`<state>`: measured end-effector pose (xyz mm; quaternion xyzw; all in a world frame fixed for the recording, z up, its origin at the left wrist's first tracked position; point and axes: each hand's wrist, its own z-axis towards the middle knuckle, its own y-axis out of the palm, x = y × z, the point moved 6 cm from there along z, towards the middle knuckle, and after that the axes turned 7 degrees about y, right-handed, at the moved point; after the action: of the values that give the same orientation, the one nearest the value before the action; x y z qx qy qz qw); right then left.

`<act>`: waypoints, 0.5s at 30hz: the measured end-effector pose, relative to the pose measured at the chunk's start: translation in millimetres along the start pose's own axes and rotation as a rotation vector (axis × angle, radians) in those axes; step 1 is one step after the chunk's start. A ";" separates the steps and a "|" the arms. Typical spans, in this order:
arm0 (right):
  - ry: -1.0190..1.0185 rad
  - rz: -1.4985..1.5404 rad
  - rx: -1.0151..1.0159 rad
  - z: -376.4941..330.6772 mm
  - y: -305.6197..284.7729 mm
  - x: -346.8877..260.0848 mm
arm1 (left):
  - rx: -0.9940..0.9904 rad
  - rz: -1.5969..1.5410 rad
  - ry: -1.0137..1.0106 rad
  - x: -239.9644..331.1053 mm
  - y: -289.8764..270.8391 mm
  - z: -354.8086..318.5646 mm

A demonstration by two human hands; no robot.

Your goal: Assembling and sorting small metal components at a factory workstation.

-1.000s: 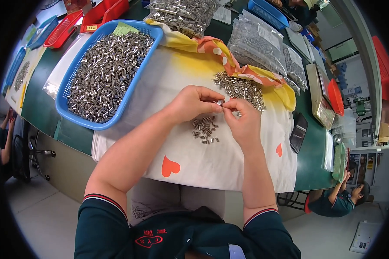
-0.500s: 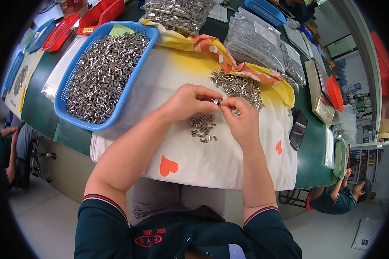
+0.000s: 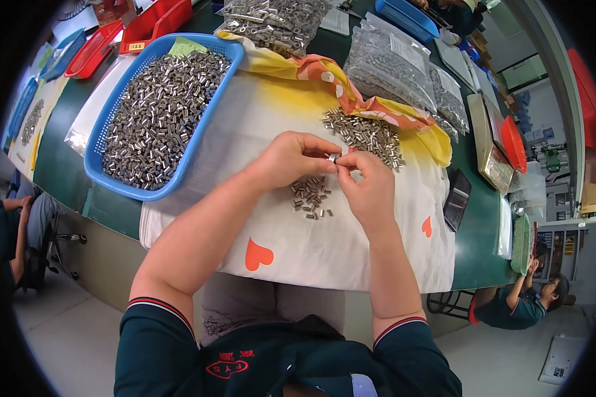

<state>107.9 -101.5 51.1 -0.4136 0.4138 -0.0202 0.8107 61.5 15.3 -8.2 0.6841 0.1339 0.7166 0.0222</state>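
My left hand [image 3: 293, 159] pinches a small shiny metal sleeve [image 3: 333, 158] between thumb and fingers. Meeting it from the right, my right hand [image 3: 369, 184] has thumb and forefinger closed at the sleeve's end; whether it holds a second small part is hidden by the fingertips. Just below the hands lies a small pile of metal sleeves [image 3: 309, 197] on the white cloth [image 3: 324, 248]. Behind the right hand spreads a larger heap of sleeves [image 3: 371, 135]. A blue plastic basket [image 3: 93, 149] full of such sleeves stands to my left.
A yellow and orange cloth edge [image 3: 324, 69] is bunched behind the heap. Bags of metal parts [image 3: 387, 63] lie at the back. A black wallet-like case [image 3: 457, 200] sits at right on the green table [image 3: 473, 248]. Red bins [image 3: 146, 30] stand far left. Other people sit at both sides.
Both hands stay nearly in place over the small pile. The right hand's fingers have shifted slightly left, toward the left hand's fingertips.
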 end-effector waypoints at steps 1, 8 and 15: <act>0.001 -0.001 0.001 0.2 0.5 0.6 | 0.011 0.021 0.006 1.3 -0.2 -0.5; 0.197 0.208 -0.156 3.2 3.3 12.7 | -0.006 -0.009 0.016 -4.9 -4.2 0.5; 0.341 0.108 0.012 12.5 -24.8 35.8 | -0.020 0.289 0.041 7.5 2.5 -3.2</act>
<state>147.7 -123.1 48.7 -0.3764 0.5670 -0.0488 0.7310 58.2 13.9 -0.4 0.6811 0.0275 0.7276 -0.0771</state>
